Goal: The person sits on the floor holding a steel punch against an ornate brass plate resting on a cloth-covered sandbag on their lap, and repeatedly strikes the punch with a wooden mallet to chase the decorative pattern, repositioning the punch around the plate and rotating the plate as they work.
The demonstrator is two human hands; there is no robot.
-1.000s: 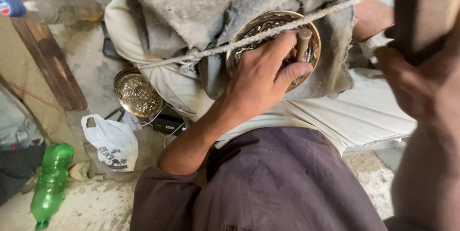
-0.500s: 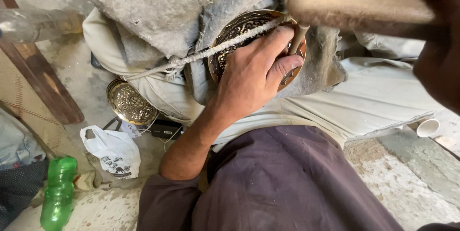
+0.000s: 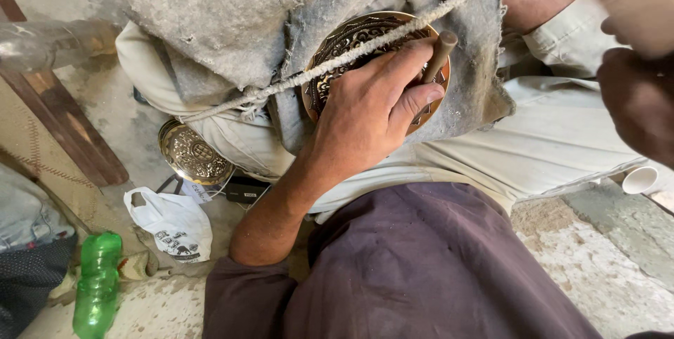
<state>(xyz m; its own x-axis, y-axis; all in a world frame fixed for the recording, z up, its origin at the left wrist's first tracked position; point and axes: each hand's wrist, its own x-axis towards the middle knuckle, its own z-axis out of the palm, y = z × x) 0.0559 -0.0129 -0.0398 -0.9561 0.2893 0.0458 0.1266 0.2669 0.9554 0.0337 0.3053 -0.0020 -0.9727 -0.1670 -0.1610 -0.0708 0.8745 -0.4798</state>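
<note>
The mallet seen a moment ago is out of view; the right hand [image 3: 635, 100] hangs right of the engraved plate [image 3: 351, 40], grip unclear. The left hand [image 3: 368, 111] clasps a punch [image 3: 439, 54] on the plate; keep it steady, upright.

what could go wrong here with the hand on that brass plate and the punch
1. The left hand pinches the punch with its fingers right beside the head, while the right hand is raised and blurred; a stray blow might land on them.
2. The engraved plate seems held against the grey cloth only by a rope and the palm, so it could shift and spoil the mark.
</note>
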